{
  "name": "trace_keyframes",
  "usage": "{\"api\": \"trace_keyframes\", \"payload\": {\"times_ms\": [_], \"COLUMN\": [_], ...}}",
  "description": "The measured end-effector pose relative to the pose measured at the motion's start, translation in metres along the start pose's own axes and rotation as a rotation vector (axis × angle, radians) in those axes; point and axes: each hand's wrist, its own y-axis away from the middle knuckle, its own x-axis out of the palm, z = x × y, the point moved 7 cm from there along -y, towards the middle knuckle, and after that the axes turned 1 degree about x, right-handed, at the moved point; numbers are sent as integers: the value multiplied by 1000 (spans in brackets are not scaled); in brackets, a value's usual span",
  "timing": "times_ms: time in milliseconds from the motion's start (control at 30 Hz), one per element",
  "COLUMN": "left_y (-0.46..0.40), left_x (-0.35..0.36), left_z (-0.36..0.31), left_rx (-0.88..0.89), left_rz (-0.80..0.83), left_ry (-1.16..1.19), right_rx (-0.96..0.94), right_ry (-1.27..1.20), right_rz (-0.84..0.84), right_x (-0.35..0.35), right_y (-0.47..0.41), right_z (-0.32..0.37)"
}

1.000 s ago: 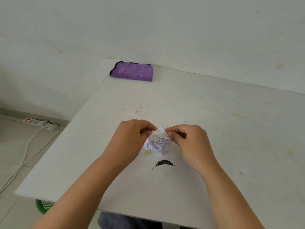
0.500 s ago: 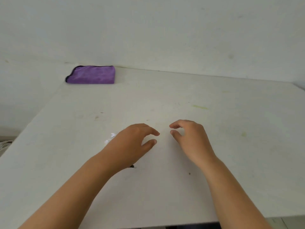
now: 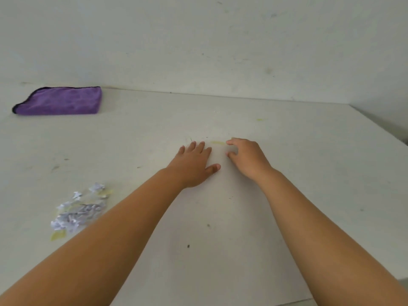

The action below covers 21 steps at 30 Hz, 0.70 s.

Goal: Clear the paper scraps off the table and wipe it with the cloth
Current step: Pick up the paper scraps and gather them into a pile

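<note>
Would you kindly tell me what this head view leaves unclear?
- Scraps: blurred, print unreadable; the left forearm may cover some.
- Table: near edge and left side cut off by the frame.
- Right hand: fingers curled, underside hidden.
- Cloth: folded, inner layers unseen.

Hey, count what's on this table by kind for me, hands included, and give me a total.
Hands: 2, left hand and right hand
Purple cloth: 1
Pile of paper scraps: 1
Total: 4, all on the white table

A plain white wall (image 3: 198, 40) rises behind, marked with a few faint scuffs and specks.
</note>
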Motion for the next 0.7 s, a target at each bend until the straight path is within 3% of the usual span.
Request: {"api": "trace_keyframes", "payload": {"times_ms": [367, 700], "left_y": [-10, -10], "left_x": [15, 14], "left_z": [3, 3], "left_rx": [-89, -81], "left_rz": [218, 245], "left_ry": [-8, 26], "right_rx": [-144, -226], "right_ry": [63, 239], "right_rz": [123, 236], "right_x": [8, 18], "right_y": [-50, -67], "right_z": [24, 34]}}
